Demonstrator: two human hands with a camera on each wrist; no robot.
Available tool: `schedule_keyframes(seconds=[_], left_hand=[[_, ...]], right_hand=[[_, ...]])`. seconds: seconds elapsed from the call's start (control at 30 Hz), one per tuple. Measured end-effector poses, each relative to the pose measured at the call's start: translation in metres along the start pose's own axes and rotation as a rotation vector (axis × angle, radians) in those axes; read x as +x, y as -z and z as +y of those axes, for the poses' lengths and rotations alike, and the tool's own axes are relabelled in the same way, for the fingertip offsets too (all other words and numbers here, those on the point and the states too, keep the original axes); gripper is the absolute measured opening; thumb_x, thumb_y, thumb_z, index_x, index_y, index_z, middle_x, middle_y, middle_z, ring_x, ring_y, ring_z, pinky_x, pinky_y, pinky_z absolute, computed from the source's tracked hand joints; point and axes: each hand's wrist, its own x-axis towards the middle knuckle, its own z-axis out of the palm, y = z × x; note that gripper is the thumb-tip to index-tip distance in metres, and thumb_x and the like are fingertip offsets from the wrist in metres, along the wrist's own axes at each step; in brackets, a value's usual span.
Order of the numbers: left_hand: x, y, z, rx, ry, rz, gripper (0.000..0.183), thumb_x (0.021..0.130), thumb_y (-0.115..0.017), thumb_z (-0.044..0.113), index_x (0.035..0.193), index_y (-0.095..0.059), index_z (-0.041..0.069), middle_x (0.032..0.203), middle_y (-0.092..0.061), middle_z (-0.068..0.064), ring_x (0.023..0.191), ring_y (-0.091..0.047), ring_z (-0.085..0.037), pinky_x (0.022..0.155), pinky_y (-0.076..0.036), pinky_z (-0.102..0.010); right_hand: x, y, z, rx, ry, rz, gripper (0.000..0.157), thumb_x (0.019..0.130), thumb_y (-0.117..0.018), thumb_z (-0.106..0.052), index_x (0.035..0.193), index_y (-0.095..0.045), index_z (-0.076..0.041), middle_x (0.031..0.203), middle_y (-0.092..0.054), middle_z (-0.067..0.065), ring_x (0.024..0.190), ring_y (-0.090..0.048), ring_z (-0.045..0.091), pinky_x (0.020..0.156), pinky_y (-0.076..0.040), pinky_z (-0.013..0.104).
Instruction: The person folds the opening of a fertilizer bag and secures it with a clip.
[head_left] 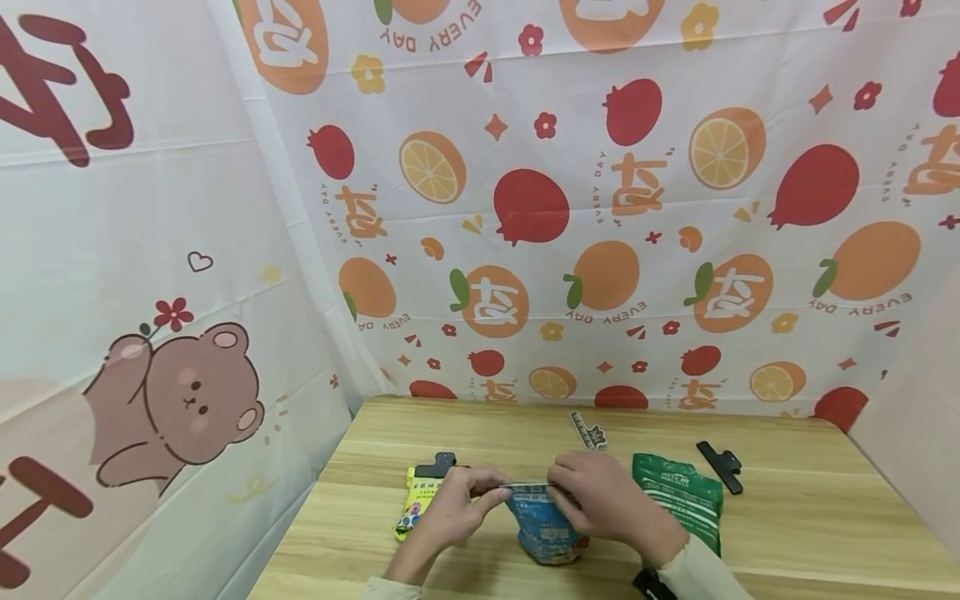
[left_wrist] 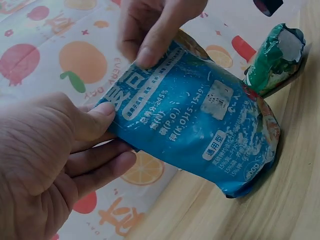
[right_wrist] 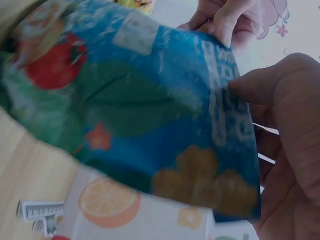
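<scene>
A blue fertilizer bag [head_left: 543, 533] stands on the table between my two hands, its top edge stretched flat. My left hand [head_left: 457, 508] pinches one top corner between thumb and fingers. Farther along the same edge, my right hand [head_left: 603, 492] grips with its thumb on the printed face. The left wrist view shows the bag [left_wrist: 200, 120] tilted, with white lettering and a bulging lower end. In the right wrist view, a red tomato and a green leaf are printed on the bag [right_wrist: 130, 105].
Left of the hands lies a yellow packet [head_left: 420, 496] with a black clip [head_left: 437, 465] across its top. A green bag [head_left: 678, 500] lies on the right, beside another black clip [head_left: 720, 468]. Behind the hands is a pale clip [head_left: 588, 432]. Printed cloth hangs behind the wooden table [head_left: 360, 517].
</scene>
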Motion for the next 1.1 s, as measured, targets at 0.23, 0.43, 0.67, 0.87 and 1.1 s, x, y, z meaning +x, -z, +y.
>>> schedule_keyframes(seconds=[0.23, 0.43, 0.67, 0.87, 1.1], left_hand=[[-0.001, -0.002, 0.005, -0.072, 0.032, 0.026, 0.012, 0.097, -0.067, 0.016, 0.104, -0.073, 0.009, 0.092, -0.079, -0.011, 0.078, -0.07, 0.0, 0.069, -0.055, -0.018], [-0.002, -0.004, 0.005, -0.097, 0.054, 0.051, 0.007, 0.096, -0.068, 0.013, 0.099, -0.07, 0.007, 0.092, -0.079, -0.012, 0.08, -0.072, -0.005, 0.071, -0.057, -0.019], [-0.002, -0.005, 0.002, -0.01, -0.034, 0.067, 0.008, 0.097, -0.066, 0.016, 0.095, -0.07, 0.01, 0.092, -0.078, -0.01, 0.074, -0.064, 0.003, 0.063, -0.053, -0.018], [-0.002, -0.005, 0.005, 0.046, -0.076, 0.061, 0.01, 0.098, -0.065, 0.016, 0.091, -0.068, 0.01, 0.096, -0.079, -0.01, 0.082, -0.073, -0.009, 0.067, -0.055, -0.018], [-0.002, -0.008, 0.003, 0.063, -0.122, 0.071, 0.015, 0.099, -0.063, 0.016, 0.086, -0.062, 0.009, 0.094, -0.079, -0.01, 0.082, -0.072, -0.01, 0.068, -0.054, -0.018]], right_hand=[[0.022, -0.006, -0.012, 0.028, -0.005, -0.089, 0.014, 0.097, -0.07, -0.027, 0.085, -0.065, -0.024, 0.073, -0.057, -0.014, 0.063, -0.04, -0.003, 0.06, -0.04, 0.016], [0.034, -0.01, -0.019, 0.001, -0.007, -0.156, 0.014, 0.099, -0.067, -0.029, 0.086, -0.066, -0.022, 0.073, -0.058, -0.013, 0.062, -0.038, -0.002, 0.06, -0.04, 0.016], [0.042, -0.009, -0.025, 0.031, -0.072, -0.31, 0.015, 0.102, -0.062, -0.03, 0.095, -0.071, -0.02, 0.08, -0.063, -0.011, 0.066, -0.044, -0.002, 0.063, -0.045, 0.017], [0.043, -0.005, -0.024, 0.073, -0.098, -0.349, 0.008, 0.098, -0.068, -0.021, 0.095, -0.076, -0.019, 0.075, -0.058, -0.012, 0.062, -0.039, -0.001, 0.06, -0.04, 0.013], [0.043, -0.005, -0.022, 0.131, -0.104, -0.338, 0.009, 0.096, -0.071, -0.015, 0.092, -0.078, -0.017, 0.071, -0.059, -0.012, 0.061, -0.041, -0.003, 0.061, -0.044, 0.01]])
